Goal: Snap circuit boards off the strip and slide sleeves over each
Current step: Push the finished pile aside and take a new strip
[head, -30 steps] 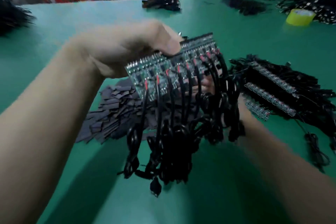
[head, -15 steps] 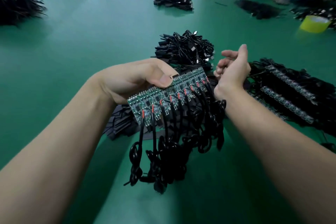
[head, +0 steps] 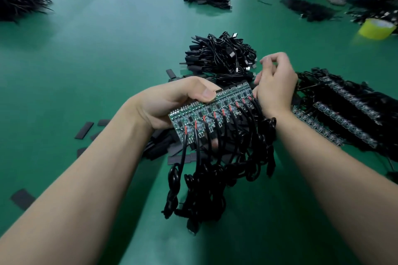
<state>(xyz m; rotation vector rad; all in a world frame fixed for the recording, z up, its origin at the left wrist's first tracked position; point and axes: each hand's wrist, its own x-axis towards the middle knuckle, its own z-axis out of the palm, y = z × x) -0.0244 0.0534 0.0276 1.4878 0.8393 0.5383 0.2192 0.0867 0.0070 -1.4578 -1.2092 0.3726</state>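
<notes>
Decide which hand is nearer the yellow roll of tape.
Right. The right hand sits at the far end of the green circuit-board strip, below-left of the yellow roll of tape; the left hand grips the strip farther left.

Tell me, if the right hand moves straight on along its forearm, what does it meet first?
Probably the cable pile just beyond it. The right hand is at the far end of the strip, and its forearm line leads to that pile. Depth is unclear, so it might pass above.
</notes>
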